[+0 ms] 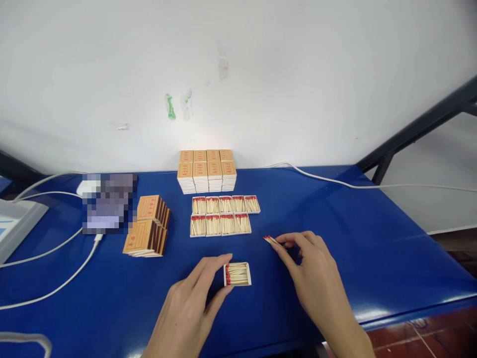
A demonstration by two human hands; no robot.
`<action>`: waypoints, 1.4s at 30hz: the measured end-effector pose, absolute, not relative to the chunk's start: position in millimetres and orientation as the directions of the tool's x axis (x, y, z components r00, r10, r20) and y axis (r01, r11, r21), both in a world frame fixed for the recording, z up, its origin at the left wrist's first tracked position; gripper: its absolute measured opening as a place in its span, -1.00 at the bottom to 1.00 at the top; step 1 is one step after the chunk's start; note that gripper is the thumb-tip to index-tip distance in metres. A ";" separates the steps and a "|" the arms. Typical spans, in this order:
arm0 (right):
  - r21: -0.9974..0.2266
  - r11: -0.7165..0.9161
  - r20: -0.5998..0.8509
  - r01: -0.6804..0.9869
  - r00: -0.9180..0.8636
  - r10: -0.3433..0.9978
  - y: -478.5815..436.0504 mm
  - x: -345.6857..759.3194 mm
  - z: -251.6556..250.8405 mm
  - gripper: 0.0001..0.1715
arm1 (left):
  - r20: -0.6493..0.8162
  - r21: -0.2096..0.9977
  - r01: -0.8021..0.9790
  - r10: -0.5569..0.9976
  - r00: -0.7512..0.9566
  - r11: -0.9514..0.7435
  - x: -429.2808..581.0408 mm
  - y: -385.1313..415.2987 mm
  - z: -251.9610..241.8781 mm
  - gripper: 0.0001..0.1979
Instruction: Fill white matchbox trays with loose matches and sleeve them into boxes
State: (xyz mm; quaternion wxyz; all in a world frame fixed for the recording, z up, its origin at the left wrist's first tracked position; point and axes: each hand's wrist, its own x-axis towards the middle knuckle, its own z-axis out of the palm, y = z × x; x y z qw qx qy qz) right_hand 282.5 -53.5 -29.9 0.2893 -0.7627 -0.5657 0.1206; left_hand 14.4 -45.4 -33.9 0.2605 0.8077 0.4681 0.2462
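Between the thumb and fingers of my left hand (194, 296) is a white matchbox tray (249, 274), gripped at its left end. Red-tipped matches (236, 274) lie sideways in it, heads to the left. My right hand (311, 266) pinches a few matches (269, 239) just above the blue table, to the right of the tray. Beyond both hands, two rows of filled matchbox trays (220, 233) lie side by side, the match heads facing the wall.
Closed orange matchboxes (207, 170) are stacked against the wall. More matchbox covers (149, 226) stand at the left, near a blurred-out phone-like object (112, 201). White cables (74, 243) cross the left side of the table (357, 238), and another cable (335, 182) runs along the back right.
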 end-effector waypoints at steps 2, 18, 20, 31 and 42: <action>-0.576 -0.174 0.145 0.799 0.309 0.940 -52.7 282.0 -30.1 -0.34 | 0.153 0.657 0.623 0.884 0.442 -0.425 14.2 -45.1 -34.3 -0.58; -0.121 0.268 0.255 0.956 -0.231 0.939 -57.3 293.8 -25.4 -0.53 | 0.120 0.673 0.622 0.889 0.443 -0.401 13.1 -44.5 -33.9 -0.57; -0.100 0.282 0.279 0.954 -0.245 0.928 -58.6 292.3 -26.0 -0.55 | 0.115 0.670 0.628 0.892 0.438 -0.395 13.3 -45.0 -33.8 -0.57; -0.092 0.402 0.265 0.911 -0.366 0.892 -66.0 245.2 -6.8 -0.68 | 0.141 0.691 0.589 0.877 0.460 -0.419 13.9 -44.3 -37.2 -0.57; 0.137 0.457 0.246 0.879 -0.477 0.844 -56.7 216.3 0.4 -0.72 | 0.170 0.698 0.576 0.880 0.443 -0.425 15.9 -43.7 -36.9 -0.61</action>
